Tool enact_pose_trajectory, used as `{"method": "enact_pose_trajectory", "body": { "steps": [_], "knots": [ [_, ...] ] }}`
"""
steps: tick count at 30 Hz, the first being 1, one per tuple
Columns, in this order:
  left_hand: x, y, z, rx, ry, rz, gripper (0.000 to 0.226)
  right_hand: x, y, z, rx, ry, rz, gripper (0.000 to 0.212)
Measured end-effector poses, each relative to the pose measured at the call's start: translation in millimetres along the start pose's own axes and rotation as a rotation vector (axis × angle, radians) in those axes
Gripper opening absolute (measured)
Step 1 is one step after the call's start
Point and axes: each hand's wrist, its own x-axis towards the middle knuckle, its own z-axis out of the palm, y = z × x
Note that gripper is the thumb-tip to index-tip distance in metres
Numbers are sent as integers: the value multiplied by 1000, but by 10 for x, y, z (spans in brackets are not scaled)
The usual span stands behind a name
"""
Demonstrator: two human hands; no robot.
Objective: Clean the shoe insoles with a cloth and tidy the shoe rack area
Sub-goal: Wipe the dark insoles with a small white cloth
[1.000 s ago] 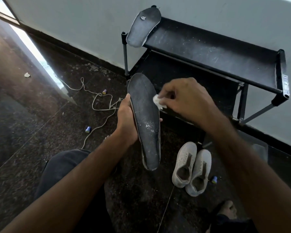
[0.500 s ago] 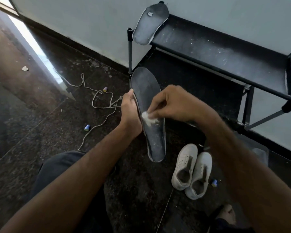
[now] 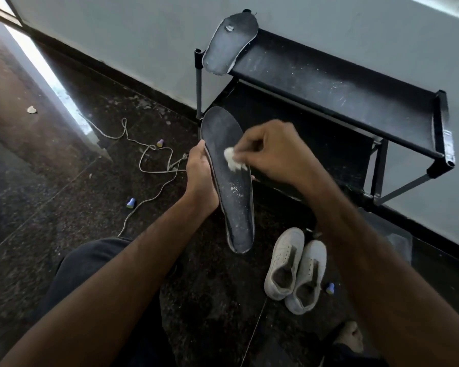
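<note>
Head view, insole [image 3: 231, 197] between hands, cloth [image 3: 232, 159] pressed on

text: none legible | labels: none | brands: none | numbers: none

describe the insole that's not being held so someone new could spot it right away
Find the black shoe rack against the pale wall. At the left end of its top shelf lies a dark insole, overhanging the edge. Unlike the insole held in the left hand, no hand touches it.
</note>
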Motion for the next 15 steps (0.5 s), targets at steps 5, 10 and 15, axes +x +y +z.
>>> {"method": "enact_pose_trajectory", "body": {
  "steps": [5, 10, 15],
  "knots": [
    [-101, -17, 66, -41, -60, -28, 60, 320, 74, 369, -40, 376, 15, 13],
    [-57, 0, -77, 86, 1, -55, 67, 218, 19, 528, -162, 24, -97, 14],
    [-70, 59, 67, 43, -51, -92, 71, 153, 28, -114, -75, -208, -63, 8]
  ]
}}
